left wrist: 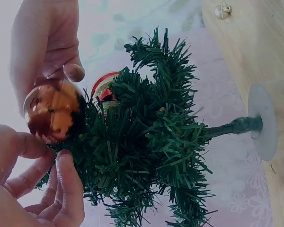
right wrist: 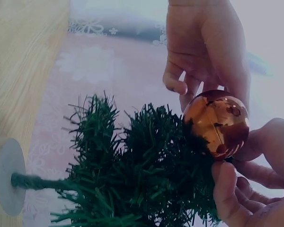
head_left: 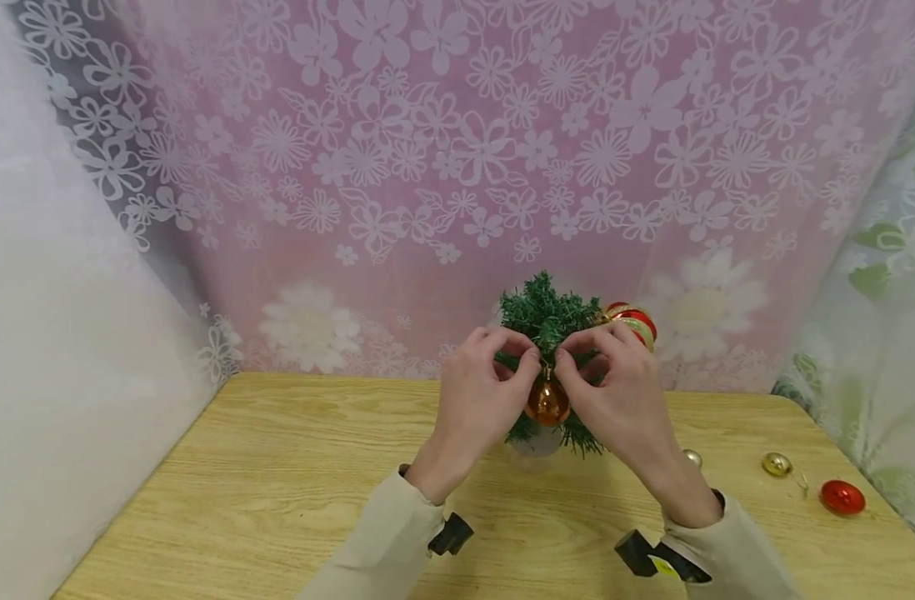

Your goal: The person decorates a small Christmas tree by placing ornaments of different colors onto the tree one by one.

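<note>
Ball [head_left: 549,403] hangs at six o'clock from left hand [head_left: 482,387] and right hand [head_left: 627,390], equally near, both pinching its top; tree [head_left: 540,310] rises at twelve.

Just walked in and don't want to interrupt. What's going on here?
A person's left hand and right hand pinch at the top of a shiny copper-orange ball ornament at the front of a small green artificial tree, which stands on a light wooden table. Whether the ornament is fastened yet can't be told. A red-and-gold striped ball shows at the tree's right side; a small shiny gold ball and a shiny round red ornament lie at the right of the table.
</note>
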Demonstrator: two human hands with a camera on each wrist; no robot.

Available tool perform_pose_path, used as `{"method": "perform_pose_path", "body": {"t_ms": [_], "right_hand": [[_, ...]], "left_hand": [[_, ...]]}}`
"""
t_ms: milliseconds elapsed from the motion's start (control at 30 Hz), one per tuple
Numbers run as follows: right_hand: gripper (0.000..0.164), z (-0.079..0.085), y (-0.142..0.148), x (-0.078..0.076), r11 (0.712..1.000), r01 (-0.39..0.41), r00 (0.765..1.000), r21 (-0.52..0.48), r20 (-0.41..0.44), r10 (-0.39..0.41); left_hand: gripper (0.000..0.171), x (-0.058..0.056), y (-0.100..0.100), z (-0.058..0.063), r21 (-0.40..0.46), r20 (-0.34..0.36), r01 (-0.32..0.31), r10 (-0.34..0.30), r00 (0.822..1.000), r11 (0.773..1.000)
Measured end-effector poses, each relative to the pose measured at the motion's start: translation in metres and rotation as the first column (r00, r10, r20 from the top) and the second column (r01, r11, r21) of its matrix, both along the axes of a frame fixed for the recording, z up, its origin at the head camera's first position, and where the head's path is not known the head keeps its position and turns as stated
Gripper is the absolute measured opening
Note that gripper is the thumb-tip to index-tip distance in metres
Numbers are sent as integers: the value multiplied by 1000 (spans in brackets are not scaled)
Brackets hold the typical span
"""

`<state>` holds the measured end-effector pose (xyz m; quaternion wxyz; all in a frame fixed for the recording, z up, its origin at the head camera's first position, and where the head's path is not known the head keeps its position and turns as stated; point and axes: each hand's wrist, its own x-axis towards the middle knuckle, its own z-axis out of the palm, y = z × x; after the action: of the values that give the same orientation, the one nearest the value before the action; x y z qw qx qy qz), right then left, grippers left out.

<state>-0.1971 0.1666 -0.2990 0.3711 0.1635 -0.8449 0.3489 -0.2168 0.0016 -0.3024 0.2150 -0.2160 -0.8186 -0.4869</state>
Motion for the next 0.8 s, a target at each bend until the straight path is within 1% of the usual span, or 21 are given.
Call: {"method": "perform_pose_path", "body": {"t_ms": [67, 167, 300, 400, 633, 700, 800], "right_hand": [[6, -1, 1, 0, 1000, 7, 1000, 26, -10, -7], [5, -2, 3, 1, 998, 9, 1000, 68, -3, -9], [4, -2, 4, 3, 995, -5, 1000, 99, 26, 2], [4, -1, 5, 3, 995, -15, 999, 94, 41, 11], [7, 0, 8, 5, 996, -38, 999, 84, 36, 35], [10, -1, 9, 6, 996, -36, 999, 85, 25, 34], [11, -1, 11, 7, 995, -21, 1000, 95, 0, 21]], "left_hand": [[13, 1, 0, 0, -38, -28, -12, 11, 1000, 999], [14, 2, 1, 0, -91, -63, -28, 23, 998, 995], [14, 3, 1, -1, -130, -79, -31, 20, 997, 991], [14, 2, 1, 0, -119, -68, -13, 5, 998, 993], [14, -1, -5, -2, -74, -2, 31, -31, 1000, 997], [14, -1, -9, -3, -67, 12, 35, -34, 999, 997], [13, -4, -15, -6, -50, 11, 19, -19, 1000, 999]]}}
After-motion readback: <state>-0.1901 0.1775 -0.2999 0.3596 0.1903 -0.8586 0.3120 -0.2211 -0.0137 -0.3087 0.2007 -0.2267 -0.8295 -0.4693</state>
